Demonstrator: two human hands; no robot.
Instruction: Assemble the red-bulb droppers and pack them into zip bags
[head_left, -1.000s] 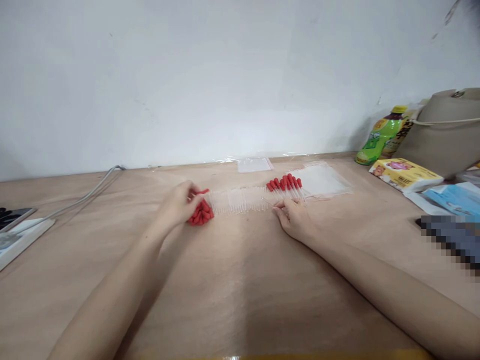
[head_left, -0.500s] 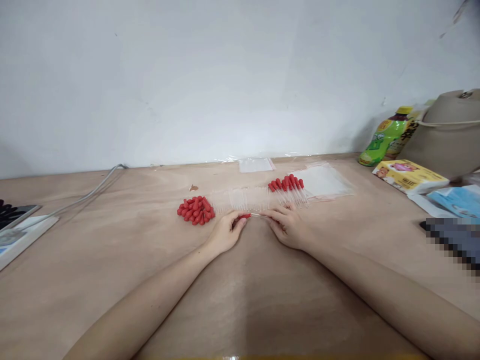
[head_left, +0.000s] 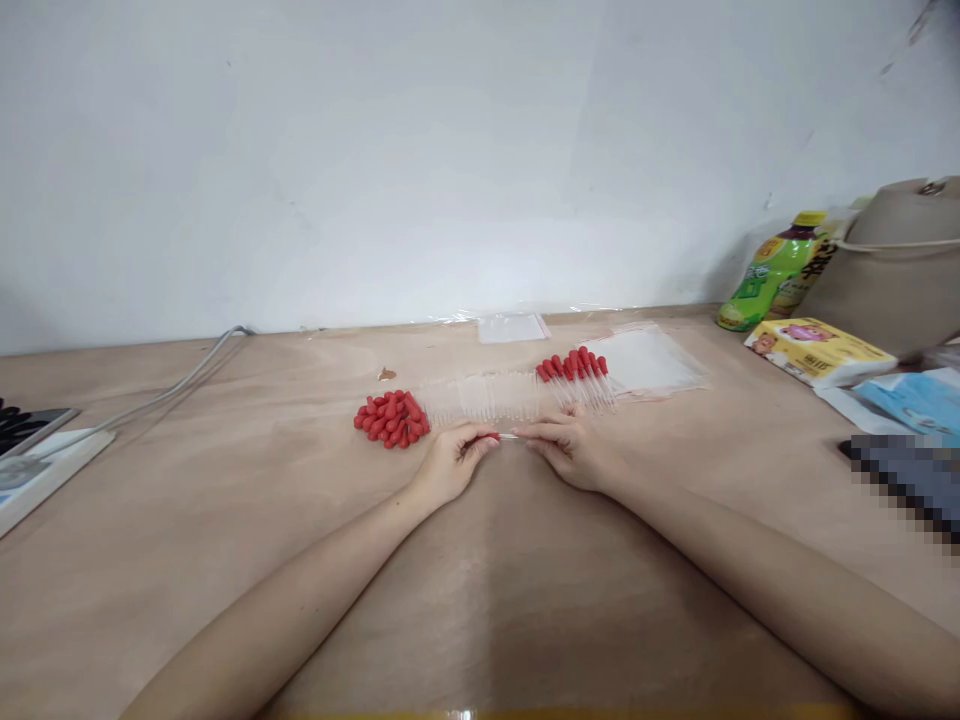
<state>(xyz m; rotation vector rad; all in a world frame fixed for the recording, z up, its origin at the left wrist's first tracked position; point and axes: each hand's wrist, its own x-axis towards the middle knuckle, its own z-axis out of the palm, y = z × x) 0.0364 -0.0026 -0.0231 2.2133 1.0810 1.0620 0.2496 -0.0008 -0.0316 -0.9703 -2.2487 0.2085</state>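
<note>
Between thumb and fingers, my left hand (head_left: pixel 452 462) pinches a red rubber bulb (head_left: pixel 491 436), most of it hidden. From the right, my right hand (head_left: pixel 570 450) grips a thin clear glass tube (head_left: pixel 510 436) whose end meets the bulb. How deep the tube sits in the bulb cannot be seen. A pile of loose red bulbs (head_left: pixel 390 418) lies left of my left hand. Behind both hands is a row of bare clear tubes (head_left: pixel 480 397). Several droppers with red bulbs fitted (head_left: pixel 574 370) lie side by side beyond my right hand.
Clear plastic bags (head_left: pixel 649 360) lie behind the droppers, and a small bag (head_left: pixel 513 328) is near the wall. At right are a green bottle (head_left: pixel 769 275), a yellow box (head_left: pixel 817 352), a blue packet (head_left: pixel 915 400) and a beige bag (head_left: pixel 885 270). A grey cable (head_left: pixel 191 375) runs along the left.
My hands have drawn slightly closer together, and less of the tube shows between them. The bulb pile and the fitted droppers stay where they were.
</note>
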